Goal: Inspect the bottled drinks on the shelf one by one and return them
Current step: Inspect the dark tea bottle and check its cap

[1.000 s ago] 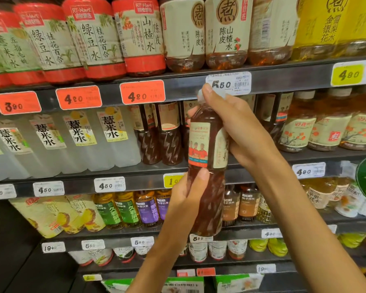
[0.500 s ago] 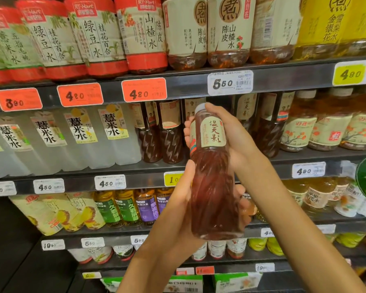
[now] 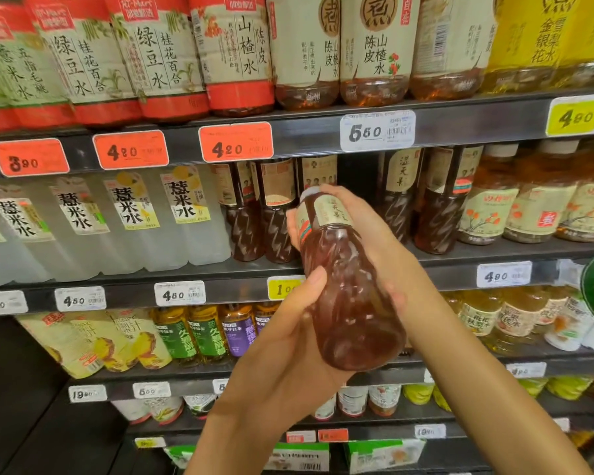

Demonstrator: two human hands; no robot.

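A bottle of dark red drink [image 3: 348,303] with a beige label near its neck is held out in front of the shelves, tilted with its base toward me and its cap toward the shelf. My left hand [image 3: 288,341] grips its lower body from the left, thumb on the front. My right hand [image 3: 367,241] wraps the upper part from behind and the right. Matching dark bottles [image 3: 275,221] stand on the second shelf [image 3: 453,269] behind it, with a dark gap [image 3: 355,180] among them.
Large labelled bottles [image 3: 244,56] fill the top shelf. Cloudy white drink bottles [image 3: 131,224] stand left on the second shelf and amber tea bottles [image 3: 535,207] on the right. Green, purple and yellow bottles [image 3: 206,334] line the third shelf. Price tags [image 3: 235,142] run along each edge.
The bottle has come down from upright near the second shelf and tipped its base toward me, turning its label. My left hand slid from the middle to cup its lower body.
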